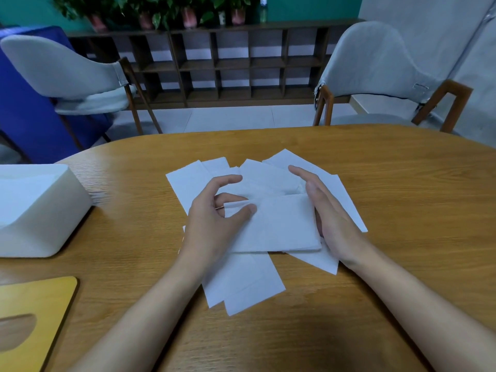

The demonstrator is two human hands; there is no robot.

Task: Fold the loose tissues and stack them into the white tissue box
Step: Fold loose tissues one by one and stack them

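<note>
Several loose white tissues (188,183) lie fanned out in the middle of the wooden table (402,183). On top of them lies a folded tissue (281,226). My left hand (214,218) pinches the folded tissue's upper left corner between thumb and curled fingers. My right hand (324,210) stands on edge against the folded tissue's right side, fingers straight. The white tissue box (40,210) sits at the table's left edge, open on top, with white tissue showing inside.
A yellow wooden lid (35,304) with an oval slot lies at the near left. Two grey chairs (381,73) stand beyond the table's far edge, with a dark shelf unit (228,63) behind them.
</note>
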